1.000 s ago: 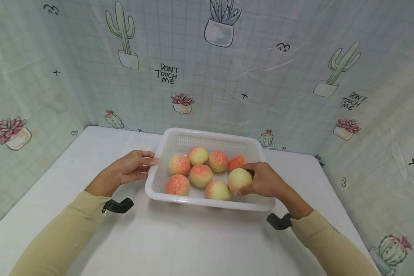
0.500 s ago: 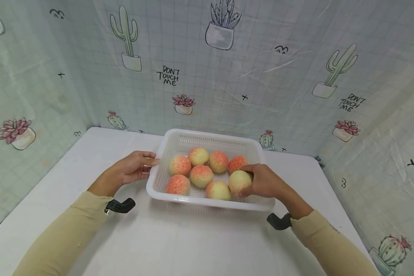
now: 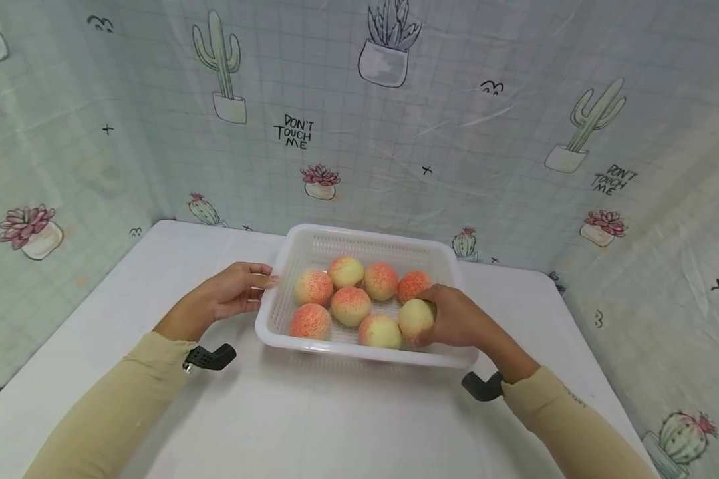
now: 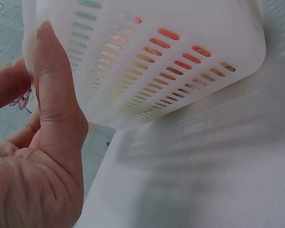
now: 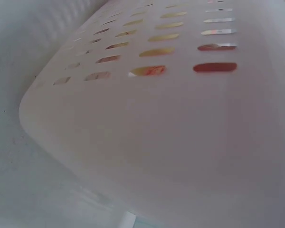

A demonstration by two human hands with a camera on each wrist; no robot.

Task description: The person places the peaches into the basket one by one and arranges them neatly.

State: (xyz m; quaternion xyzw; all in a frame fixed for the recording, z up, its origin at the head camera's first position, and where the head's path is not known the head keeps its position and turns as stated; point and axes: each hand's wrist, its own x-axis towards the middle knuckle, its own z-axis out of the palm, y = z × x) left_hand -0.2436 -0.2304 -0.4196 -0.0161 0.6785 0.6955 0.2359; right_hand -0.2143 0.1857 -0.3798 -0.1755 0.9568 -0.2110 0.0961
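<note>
In the head view a white plastic basket (image 3: 365, 349) holds several yellow and red peaches (image 3: 350, 306). Inside its right part, my right hand (image 3: 457, 318) grips a mostly yellow peach (image 3: 416, 318), thumb on the near side and fingers over the far side. My left hand (image 3: 230, 293) holds the basket's left rim; up close in the left wrist view, the thumb (image 4: 57, 90) lies along the rim with the fingers on its other side. The right wrist view shows just the slotted basket wall (image 5: 156, 128), so the right hand is hidden there.
The basket stands on a white table (image 3: 335, 412), towards its back edge. Behind and at both sides hangs a cloth (image 3: 431, 120) printed with cacti. A black wrist mount (image 3: 212, 357) sits on the left wrist, another mount (image 3: 481, 386) on the right.
The peach in my right hand has dropped slightly within the basket, the hand going down with it. My left hand keeps its hold on the rim. The head view has shifted a little.
</note>
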